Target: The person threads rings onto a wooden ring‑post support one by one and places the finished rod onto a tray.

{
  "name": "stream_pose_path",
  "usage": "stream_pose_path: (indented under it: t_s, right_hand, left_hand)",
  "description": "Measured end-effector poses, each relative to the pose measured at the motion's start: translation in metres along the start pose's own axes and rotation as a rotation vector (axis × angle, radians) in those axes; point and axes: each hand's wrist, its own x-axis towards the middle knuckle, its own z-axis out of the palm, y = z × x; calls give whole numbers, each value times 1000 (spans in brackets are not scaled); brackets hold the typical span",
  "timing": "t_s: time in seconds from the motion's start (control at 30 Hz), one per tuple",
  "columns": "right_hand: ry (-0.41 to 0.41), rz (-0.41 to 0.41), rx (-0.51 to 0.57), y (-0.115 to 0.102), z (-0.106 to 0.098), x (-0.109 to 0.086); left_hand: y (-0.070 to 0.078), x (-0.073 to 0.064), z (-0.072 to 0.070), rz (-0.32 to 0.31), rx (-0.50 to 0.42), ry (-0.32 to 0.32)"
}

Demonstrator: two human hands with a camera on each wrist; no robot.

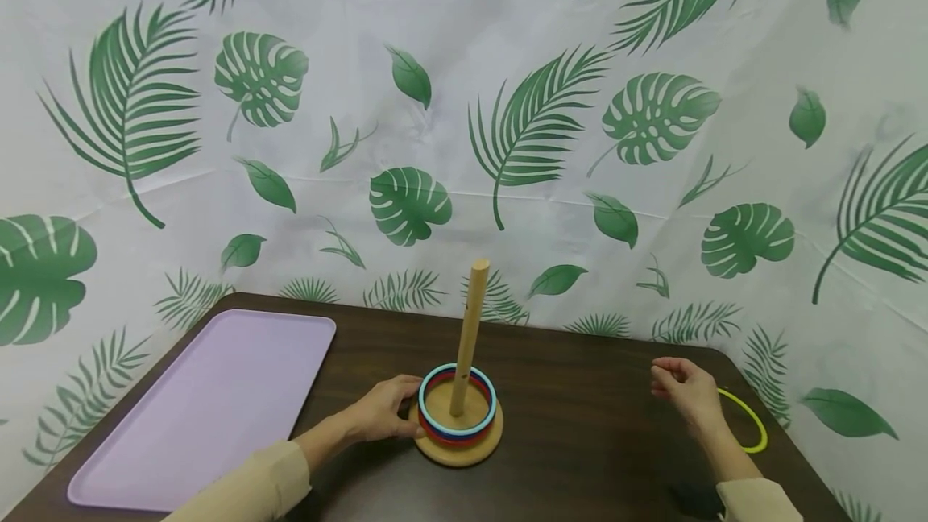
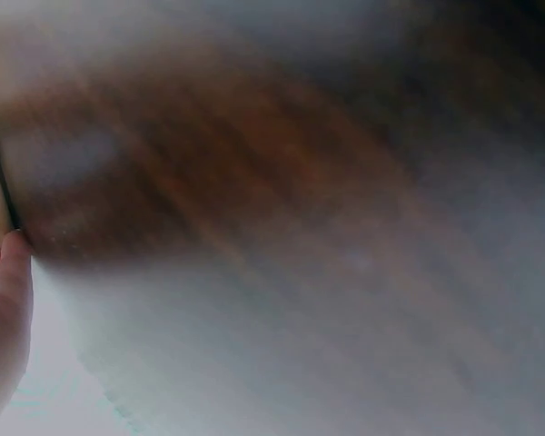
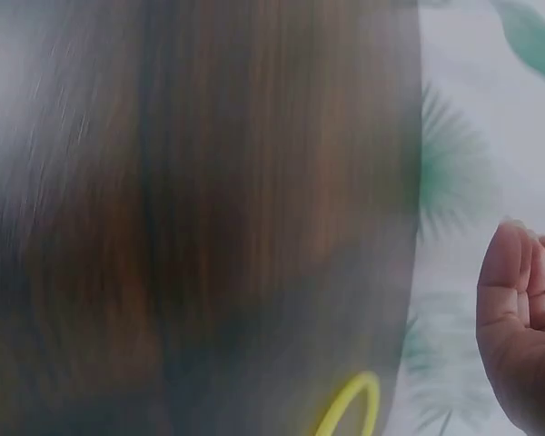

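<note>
A wooden ring stand has a round base (image 1: pixel 464 458) and an upright peg (image 1: pixel 473 325) that leans slightly in the head view. Stacked around the peg are a light blue ring (image 1: pixel 458 432) on top, with a dark blue ring and a red ring beneath it. My left hand (image 1: pixel 380 411) grips the left side of the base, thumb in front and fingers behind. At the left wrist view's edge, only part of that hand (image 2: pixel 9 318) shows. My right hand (image 1: pixel 685 393) hovers over the table's right side, loosely curled and holding nothing. Beside it lies a yellow ring (image 1: pixel 758 425), partly hidden by the hand.
A lilac tray (image 1: pixel 210 401) lies along the left of the dark wooden table (image 1: pixel 573 425). Behind the table hangs a white cloth (image 1: pixel 449 143) printed with green leaves. Something dark, hard to make out, shows below the right wrist.
</note>
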Motion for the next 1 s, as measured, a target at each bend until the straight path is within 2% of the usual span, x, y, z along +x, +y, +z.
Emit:
stream_pose_path:
  t_s: [0.3,0.37,0.5,0.63,0.73,0.77,0.87,0.97,1.0]
  right_hand:
    - [110,100,-124,29,-48,-6]
    - [132,100,-137,46,-60,1]
    - [184,71,-132,100,-80,26]
    - [248,61,-181,141,-92,41]
    - [257,76,-229,152,-99,41]
    - [245,79,-201,151,-102,38]
    - [248,101,-209,153,-107,37]
    - [269,108,-227,156,-111,39]
    - [288,111,-268,160,-111,42]
  left_hand:
    - [1,4,1,6,-3,-9]
    - [2,5,2,8,-4,-13]
    - [2,7,2,18,-1,-6]
    - [1,7,0,22,5,5]
    - [1,5,0,9,-4,-10]
    - [1,4,1,4,-9,-15]
    - [1,2,2,-8,-26,-24]
    - [0,1,3,-12,-27,-18]
    - [0,0,3,-13,-27,-17]
